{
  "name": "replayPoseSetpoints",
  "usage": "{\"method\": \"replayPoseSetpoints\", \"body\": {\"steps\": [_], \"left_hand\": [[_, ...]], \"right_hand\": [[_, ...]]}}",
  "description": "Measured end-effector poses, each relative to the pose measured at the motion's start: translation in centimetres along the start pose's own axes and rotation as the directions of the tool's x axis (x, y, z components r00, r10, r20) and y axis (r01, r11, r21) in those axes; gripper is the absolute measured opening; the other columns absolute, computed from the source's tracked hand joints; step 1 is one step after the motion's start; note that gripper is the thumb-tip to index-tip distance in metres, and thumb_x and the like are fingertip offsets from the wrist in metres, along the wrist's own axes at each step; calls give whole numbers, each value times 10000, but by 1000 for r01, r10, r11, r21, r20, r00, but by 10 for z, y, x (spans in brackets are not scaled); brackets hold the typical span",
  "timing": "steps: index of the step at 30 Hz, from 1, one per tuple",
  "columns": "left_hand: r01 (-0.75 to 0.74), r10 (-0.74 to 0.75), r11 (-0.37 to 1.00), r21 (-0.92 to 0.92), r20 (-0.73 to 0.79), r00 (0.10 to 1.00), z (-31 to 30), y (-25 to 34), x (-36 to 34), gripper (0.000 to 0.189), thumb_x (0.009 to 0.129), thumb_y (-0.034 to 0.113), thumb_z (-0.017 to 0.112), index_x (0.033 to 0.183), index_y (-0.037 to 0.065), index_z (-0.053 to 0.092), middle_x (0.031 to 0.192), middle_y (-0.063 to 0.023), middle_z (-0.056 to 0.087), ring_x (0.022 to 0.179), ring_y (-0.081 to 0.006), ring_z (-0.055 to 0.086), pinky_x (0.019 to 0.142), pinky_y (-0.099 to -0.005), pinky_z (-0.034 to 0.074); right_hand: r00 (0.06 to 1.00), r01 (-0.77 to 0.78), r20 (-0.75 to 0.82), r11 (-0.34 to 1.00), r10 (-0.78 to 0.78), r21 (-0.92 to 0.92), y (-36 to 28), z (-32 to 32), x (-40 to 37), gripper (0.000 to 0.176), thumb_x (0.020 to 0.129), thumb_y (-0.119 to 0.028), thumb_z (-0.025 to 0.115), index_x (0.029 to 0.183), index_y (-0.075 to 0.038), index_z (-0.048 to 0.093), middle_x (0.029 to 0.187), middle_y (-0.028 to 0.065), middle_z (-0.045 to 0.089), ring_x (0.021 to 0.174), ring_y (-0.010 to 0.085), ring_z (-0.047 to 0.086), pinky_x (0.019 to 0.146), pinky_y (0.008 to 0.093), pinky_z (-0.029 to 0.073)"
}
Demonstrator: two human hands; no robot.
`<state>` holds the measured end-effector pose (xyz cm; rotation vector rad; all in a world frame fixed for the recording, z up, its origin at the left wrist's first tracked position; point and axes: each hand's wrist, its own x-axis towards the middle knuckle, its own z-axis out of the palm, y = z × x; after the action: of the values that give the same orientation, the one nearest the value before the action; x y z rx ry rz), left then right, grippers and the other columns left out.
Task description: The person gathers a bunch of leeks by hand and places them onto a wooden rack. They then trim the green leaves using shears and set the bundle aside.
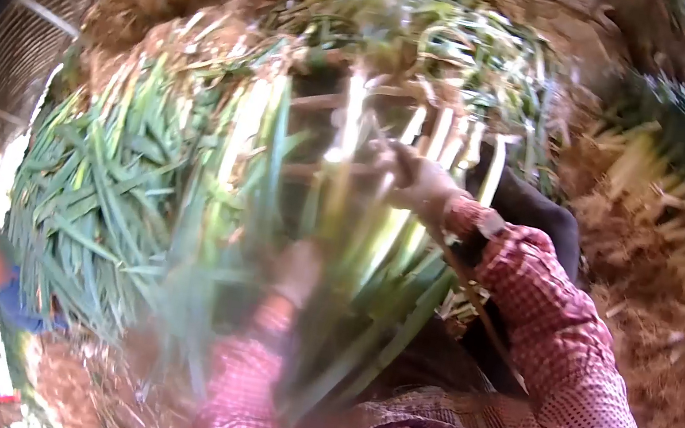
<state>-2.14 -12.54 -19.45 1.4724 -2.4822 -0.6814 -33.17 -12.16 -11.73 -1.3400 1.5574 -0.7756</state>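
Observation:
My left hand (297, 271), gloved and smeared by motion, is among the green leaves of long green onions (372, 250) in front of me. Its fingers do not show clearly. My right hand (429, 190), in a pale glove, is closed above the white stems, with a thin dark piece at its fingers that I cannot make out. One green onion stalk (347, 125) shows bright and blurred left of the right hand. Several white stems (440, 135) lie just beyond that hand, on or beside a slatted wooden frame (333, 103).
A thick pile of green onions (111, 177) lies to the left, with more piled at the right (664, 166). Trimmed leaves (476, 47) are heaped at the back. Brown root litter (654, 281) covers the ground. A person in blue (24, 302) is at the far left, near the ribbed wall (2, 70).

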Motion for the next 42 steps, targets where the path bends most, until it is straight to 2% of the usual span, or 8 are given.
{"method": "replayPoseSetpoints", "body": {"steps": [6, 7, 11, 21, 26, 32, 35, 42], "left_hand": [[-129, 124, 992, 15, 190, 974, -81, 56, 44, 344, 984, 334, 491, 872, 69, 679, 907, -237, 680, 858, -419, 668, 724, -471, 531], [-105, 111, 981, 161, -27, 993, -83, 27, 72, 382, 999, 319, 470, 825, 49, 677, 855, -224, 676, 808, -389, 670, 720, -460, 530], [515, -374, 671, 533, -357, 856, -134, -25, 143, 319, 1012, 318, 531, 1112, 29, 620, 1130, -196, 668, 914, -320, 702, 785, -469, 574], [551, -495, 623, 555, -266, 827, -177, 3, 170, 520, 918, 435, 650, 1323, 118, 572, 1204, -181, 670, 1079, -327, 679, 849, -426, 569], [720, -710, 674, 163, -125, 693, -179, -94, 187, 832, 855, 497, 712, 1446, -23, 442, 1466, -255, 479, 1316, -359, 525, 1110, -429, 406], [411, -409, 910, 61, -43, 912, -129, -74, 137, 577, 793, 540, 715, 1061, 30, 730, 1051, -221, 717, 996, -374, 690, 885, -420, 526], [428, -415, 874, -229, 105, 904, -94, -21, 67, 473, 919, 163, 680, 1352, 24, 551, 1133, -91, 679, 921, -184, 634, 770, -341, 538], [289, -327, 910, -299, -86, 941, -60, -11, -36, 526, 992, 258, 560, 1443, 11, 448, 1317, -208, 590, 1137, -296, 596, 980, -377, 460]], "right_hand": [[997, 35, -72, 999, -34, 17, 3, -10, 9, 949, 657, -106, 737, 1525, -53, 356, 882, 42, 630, 749, 128, 569, 683, 266, 486], [990, -138, -5, 990, 138, -8, 3, -10, 11, 908, 761, 18, 710, 1555, -111, 289, 1190, 158, 659, 1018, 252, 671, 918, 358, 563], [960, 88, 272, 993, -65, -73, -23, 10, -9, 953, 741, -24, 703, 1572, -128, 249, 1101, 142, 677, 927, 261, 682, 875, 378, 568], [922, 299, 287, 949, -261, -98, -56, 30, 26, 931, 743, -269, 699, 1533, -41, 262, 1031, 235, 684, 1005, 348, 690, 877, 394, 537], [954, 213, 216, 977, -210, 11, -42, 32, 35, 997, 715, -231, 723, 1557, -34, 226, 1086, 215, 678, 1019, 318, 678, 919, 363, 512], [957, 109, 196, 893, -212, 436, -45, 37, 20, 1014, 707, -38, 706, 1588, -71, 206, 1080, 116, 670, 1017, 200, 632, 933, 318, 486], [960, 86, 255, 988, -116, 125, -51, 22, -14, 981, 708, -113, 710, 1559, -11, 233, 1153, 185, 666, 1031, 283, 671, 954, 339, 507], [917, -21, 399, 1000, 25, -14, -54, 47, -73, 1019, 692, -29, 690, 1586, -69, 202, 850, 41, 598, 715, 142, 595, 713, 296, 519]]}}
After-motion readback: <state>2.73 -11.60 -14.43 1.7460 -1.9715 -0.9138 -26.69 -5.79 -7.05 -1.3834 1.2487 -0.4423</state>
